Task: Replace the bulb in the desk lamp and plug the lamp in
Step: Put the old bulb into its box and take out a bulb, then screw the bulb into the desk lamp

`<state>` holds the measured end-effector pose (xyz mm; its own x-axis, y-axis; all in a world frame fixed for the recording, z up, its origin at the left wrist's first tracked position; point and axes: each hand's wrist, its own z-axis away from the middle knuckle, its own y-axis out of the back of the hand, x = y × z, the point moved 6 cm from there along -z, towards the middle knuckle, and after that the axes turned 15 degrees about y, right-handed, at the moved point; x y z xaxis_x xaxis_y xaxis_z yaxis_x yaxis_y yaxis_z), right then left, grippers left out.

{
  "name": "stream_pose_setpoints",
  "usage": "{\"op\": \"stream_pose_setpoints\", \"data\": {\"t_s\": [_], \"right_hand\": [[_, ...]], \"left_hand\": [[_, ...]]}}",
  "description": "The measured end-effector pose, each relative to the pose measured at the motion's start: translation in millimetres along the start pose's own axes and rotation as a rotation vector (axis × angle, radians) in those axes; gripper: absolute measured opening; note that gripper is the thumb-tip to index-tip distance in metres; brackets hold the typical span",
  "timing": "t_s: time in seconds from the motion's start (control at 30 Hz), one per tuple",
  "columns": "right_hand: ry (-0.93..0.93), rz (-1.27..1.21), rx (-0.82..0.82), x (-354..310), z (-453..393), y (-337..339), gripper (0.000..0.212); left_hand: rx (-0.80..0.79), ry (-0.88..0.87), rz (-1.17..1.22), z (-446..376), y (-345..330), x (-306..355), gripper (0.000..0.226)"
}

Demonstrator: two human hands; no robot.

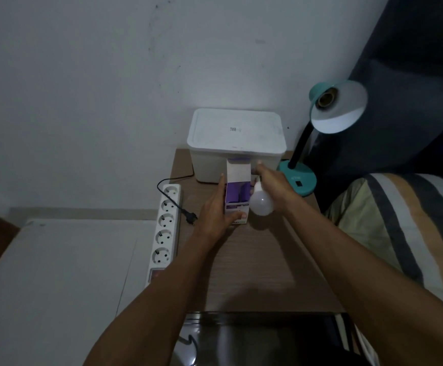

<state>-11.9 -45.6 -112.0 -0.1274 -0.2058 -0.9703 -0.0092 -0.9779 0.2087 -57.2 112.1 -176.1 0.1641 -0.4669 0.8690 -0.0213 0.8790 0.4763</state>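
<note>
Left hand (219, 207) gripping the bulb carton (237, 192); right hand (273, 184) clasping the white bulb (261, 204), storage box (236, 143) standing behind, teal desk lamp (328, 133) beside.

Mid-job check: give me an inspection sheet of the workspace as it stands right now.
Surface: wood-grain table, bare near the front edge.
Job's things: teal desk lamp at the far right corner, socket without a bulb; white bulb out of its purple-and-white bulb box, whose top flap is open.
Clutter: white lidded container at the back.
Grippers: left hand holds the box; right hand holds the bulb.
Cables: black plug lies unplugged beside the white power strip; all visible outlets free.
Surroundings: white wall, striped bedding on the right.
</note>
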Motion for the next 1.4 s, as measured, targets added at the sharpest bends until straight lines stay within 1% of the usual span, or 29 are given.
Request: {"op": "stream_pose_setpoints", "data": {"t_s": [0.17,0.23,0.3,0.4,0.43,0.5,0.57,0.67,0.77,1.0,1.07,1.13,1.17,1.23,1.33,1.4], "right_hand": [[0.023,-0.032,0.002,12,-2,3,0.042],[0.065,-0.014,-0.036,16,1,6,0.040],[0.124,0.025,-0.087,19,7,7,0.034],[0.190,0.066,-0.135,21,17,9,0.015],[0.215,0.066,-0.154,22,20,9,0.014],[0.249,0.072,-0.172,25,23,8,0.026],[0.258,0.087,-0.150,27,25,5,0.033],[0.274,0.074,-0.116,28,24,2,0.033],[0.273,0.095,-0.112,25,26,3,0.034],[0.286,0.191,-0.095,25,25,2,0.039],[0.272,0.213,-0.101,24,25,1,0.044],[0.223,0.276,-0.034,24,25,8,0.047],[0.198,0.311,0.033,23,25,14,0.042],[0.184,0.353,0.144,19,25,28,0.023],[0.146,0.257,0.199,11,25,44,0.006],[0.154,0.131,0.218,5,22,55,0.014]], "left_hand": [[0.006,-0.016,-0.023,-3,1,-3,0.115],[-0.001,-0.017,-0.018,-3,-1,-4,0.108],[0.008,-0.013,-0.029,-3,-3,-4,0.107],[0.003,0.014,-0.035,-1,-4,-4,0.116],[-0.001,0.017,-0.033,-1,-4,-4,0.118],[0.004,0.008,-0.044,0,-4,-3,0.118],[0.012,-0.014,-0.053,2,-3,0,0.114],[0.032,-0.031,-0.051,5,-2,2,0.104],[0.035,-0.043,-0.056,6,-2,2,0.099],[0.033,-0.027,-0.062,7,-3,2,0.101],[0.024,-0.013,-0.061,7,-3,1,0.102],[-0.004,-0.006,-0.077,7,-3,2,0.105],[-0.020,-0.010,-0.090,7,-3,3,0.108],[-0.050,-0.023,-0.086,10,-1,6,0.114],[-0.008,-0.107,-0.118,15,7,17,0.115],[0.070,-0.185,-0.189,18,13,30,0.113]]}}
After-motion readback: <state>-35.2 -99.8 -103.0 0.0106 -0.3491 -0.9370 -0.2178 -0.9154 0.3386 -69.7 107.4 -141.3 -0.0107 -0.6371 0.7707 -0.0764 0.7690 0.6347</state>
